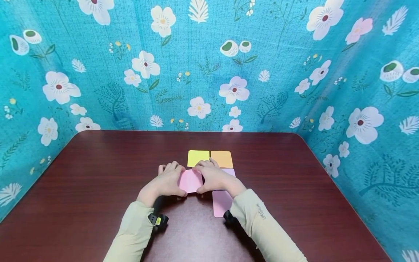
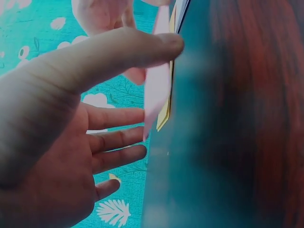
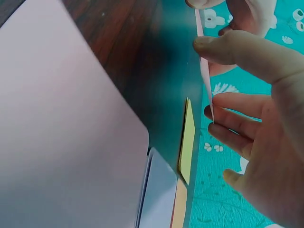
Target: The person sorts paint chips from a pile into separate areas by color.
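Between my two hands is a pink square card [image 1: 190,181] with rounded corners, seen nearly edge-on in the left wrist view. My left hand [image 1: 166,182] holds its left side, thumb at the near edge and fingers at the far edge. On the other side my right hand [image 1: 216,178] holds it the same way. The card hovers over the table, just in front of a yellow card [image 1: 198,157]. Behind the right hand, a lavender card [image 1: 230,171] is partly hidden. A second pink card [image 1: 222,203] lies nearer, beside the right sleeve.
An orange card [image 1: 221,159] lies right of the yellow one, with the lavender and second pink cards in a column below it. The dark wooden table [image 1: 98,174] meets a blue flowered curtain [image 1: 183,91] at the back and sides. Each wrist wears a small black device.
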Tool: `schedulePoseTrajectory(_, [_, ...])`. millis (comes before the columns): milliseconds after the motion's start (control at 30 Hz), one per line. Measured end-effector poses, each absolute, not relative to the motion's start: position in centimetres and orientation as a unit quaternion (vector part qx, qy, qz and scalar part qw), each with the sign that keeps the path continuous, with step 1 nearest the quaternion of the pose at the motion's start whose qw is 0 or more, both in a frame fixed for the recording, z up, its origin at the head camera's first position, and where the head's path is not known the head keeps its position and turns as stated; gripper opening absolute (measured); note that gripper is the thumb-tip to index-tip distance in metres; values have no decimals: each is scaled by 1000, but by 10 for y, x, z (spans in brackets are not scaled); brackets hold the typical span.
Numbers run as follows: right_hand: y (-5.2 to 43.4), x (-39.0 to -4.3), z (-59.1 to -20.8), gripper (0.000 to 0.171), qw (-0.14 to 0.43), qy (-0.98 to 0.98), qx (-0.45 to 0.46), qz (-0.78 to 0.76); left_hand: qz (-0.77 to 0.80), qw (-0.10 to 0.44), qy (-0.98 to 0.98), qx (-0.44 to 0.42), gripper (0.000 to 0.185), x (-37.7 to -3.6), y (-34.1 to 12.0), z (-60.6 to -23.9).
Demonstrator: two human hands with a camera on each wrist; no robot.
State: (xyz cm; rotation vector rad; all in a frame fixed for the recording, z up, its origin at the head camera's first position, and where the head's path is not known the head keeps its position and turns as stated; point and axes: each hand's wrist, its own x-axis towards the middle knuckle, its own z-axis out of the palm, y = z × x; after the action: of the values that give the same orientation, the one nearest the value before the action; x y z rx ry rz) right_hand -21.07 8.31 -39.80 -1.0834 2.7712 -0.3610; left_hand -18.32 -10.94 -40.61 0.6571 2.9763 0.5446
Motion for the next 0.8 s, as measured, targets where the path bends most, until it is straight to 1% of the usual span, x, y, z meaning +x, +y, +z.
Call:
schedulePoseTrajectory(300, [105,-208,-398,70,63,925,-350,-136,180,18,956,229,74,-185,-99,-407])
schedulePoseTrajectory(600, [123,-200,-397,70,47,931,-340,-126,167,4,953,252,71,-185,-83,-409])
schedulePoseTrajectory(800, [134,-196,-400,69,42,929,-341,-138,169,7,949,265,69,-181,-75,-409])
